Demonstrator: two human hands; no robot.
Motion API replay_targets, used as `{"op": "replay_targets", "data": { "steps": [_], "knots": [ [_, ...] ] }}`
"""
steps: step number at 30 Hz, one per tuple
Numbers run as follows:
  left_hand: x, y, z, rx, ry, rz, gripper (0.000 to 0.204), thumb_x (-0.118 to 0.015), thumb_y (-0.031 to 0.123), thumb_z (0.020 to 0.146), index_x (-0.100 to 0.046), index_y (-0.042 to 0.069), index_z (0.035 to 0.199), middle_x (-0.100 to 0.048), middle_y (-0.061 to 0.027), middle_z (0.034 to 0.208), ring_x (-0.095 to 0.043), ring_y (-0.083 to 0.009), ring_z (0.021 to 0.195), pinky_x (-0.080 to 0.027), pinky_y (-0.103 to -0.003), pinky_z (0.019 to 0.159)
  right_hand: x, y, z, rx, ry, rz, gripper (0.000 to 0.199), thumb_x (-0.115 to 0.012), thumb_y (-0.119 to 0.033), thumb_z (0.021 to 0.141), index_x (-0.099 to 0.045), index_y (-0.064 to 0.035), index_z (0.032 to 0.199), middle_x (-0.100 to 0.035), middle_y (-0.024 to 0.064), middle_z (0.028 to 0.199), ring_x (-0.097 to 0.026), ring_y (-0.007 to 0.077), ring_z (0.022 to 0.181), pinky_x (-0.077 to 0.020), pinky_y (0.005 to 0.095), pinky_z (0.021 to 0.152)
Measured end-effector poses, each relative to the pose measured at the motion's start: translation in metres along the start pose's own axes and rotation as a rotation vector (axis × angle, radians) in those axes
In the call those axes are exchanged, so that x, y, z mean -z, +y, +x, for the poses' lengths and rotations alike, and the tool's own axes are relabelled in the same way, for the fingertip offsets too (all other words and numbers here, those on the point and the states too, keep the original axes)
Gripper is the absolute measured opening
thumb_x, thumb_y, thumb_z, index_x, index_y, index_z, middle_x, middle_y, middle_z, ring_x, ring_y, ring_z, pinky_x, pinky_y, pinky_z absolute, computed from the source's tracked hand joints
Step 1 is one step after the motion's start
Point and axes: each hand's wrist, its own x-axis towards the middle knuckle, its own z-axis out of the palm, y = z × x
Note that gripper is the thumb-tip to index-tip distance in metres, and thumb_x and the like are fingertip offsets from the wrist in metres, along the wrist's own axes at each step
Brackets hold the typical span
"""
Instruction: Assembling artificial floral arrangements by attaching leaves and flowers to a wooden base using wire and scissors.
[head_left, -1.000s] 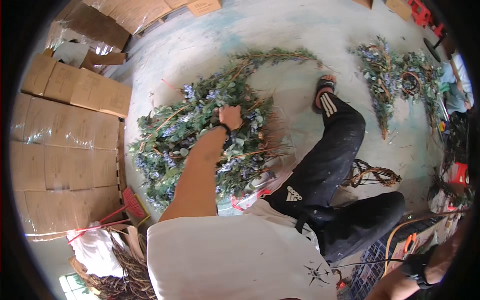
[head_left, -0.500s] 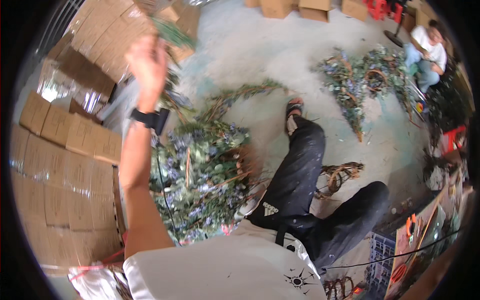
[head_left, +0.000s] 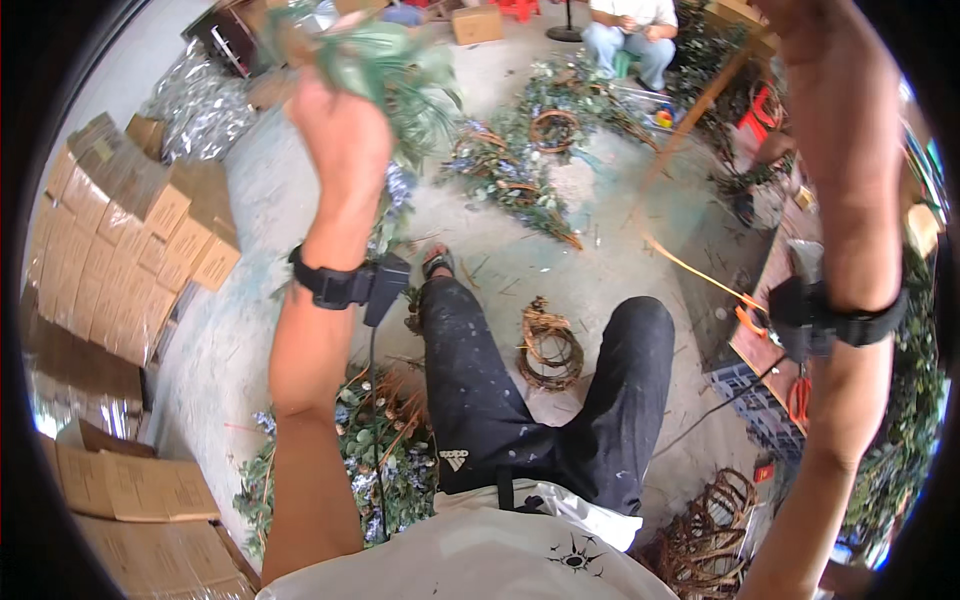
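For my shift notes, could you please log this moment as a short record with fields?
Setting: concrete floor, person seated, legs out
Left hand: raised, gripping a bunch of green leafy sprigs
Right hand: raised, out of view above the wrist strap
Between legs: bare vine ring
Left side: stacked cardboard boxes
Under left arm: leafy wreath
Background: seated person

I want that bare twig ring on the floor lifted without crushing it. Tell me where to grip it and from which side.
Grip the twig ring by its thicker near rim, reaching down from above between the legs. It lies flat on the floor with an open centre, so fingers can hook under the rim.
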Motion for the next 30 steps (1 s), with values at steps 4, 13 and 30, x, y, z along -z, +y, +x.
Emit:
{"op": "replay_targets", "data": {
  "steps": [4, 13, 30],
  "knots": [
    [-0.118, 0.082, -0.012, 0.448, -0.033, -0.733, 0.029, -0.056, 0.021, 0.113, -0.072, -0.001, 0.123, -0.075, -0.0067, 0.111, -0.068, -0.0154, 0.099, -0.054, -0.031, 0.092, 0.034, -0.020, -0.021, -0.481, 0.613, 0.072, 0.019, -0.059, -0.018, 0.109, -0.063, -0.0082, 0.093, -0.056, -0.0029, 0.084, -0.046, 0.0148, 0.059, -0.0492, 0.0378, 0.065],
    [-0.107, 0.017, 0.013, 0.049, -0.528, -0.077, 0.032, -0.058, 0.027, 0.111, -0.070, 0.000, 0.097, -0.074, -0.0024, 0.084, -0.060, -0.0118, 0.065, -0.044, -0.030, 0.060, 0.027, -0.148, -0.111, -0.535, 0.683, 0.640, 0.015, -0.062, -0.020, 0.104, -0.066, -0.0072, 0.096, -0.056, -0.0014, 0.082, -0.051, 0.0175, 0.065, -0.0497, 0.0388, 0.065],
    [-0.153, 0.048, -0.127, 0.865, -0.704, -0.956, 0.029, -0.056, 0.012, 0.109, -0.067, -0.003, 0.132, -0.074, -0.0125, 0.125, -0.073, -0.0243, 0.115, -0.059, -0.042, 0.104, 0.098, -0.084, -0.065, -0.438, 0.412, 1.952, 0.020, -0.069, -0.023, 0.095, -0.072, -0.0053, 0.103, -0.056, 0.0017, 0.080, -0.060, 0.0230, 0.076, -0.0509, 0.0409, 0.066]
  ]
}}
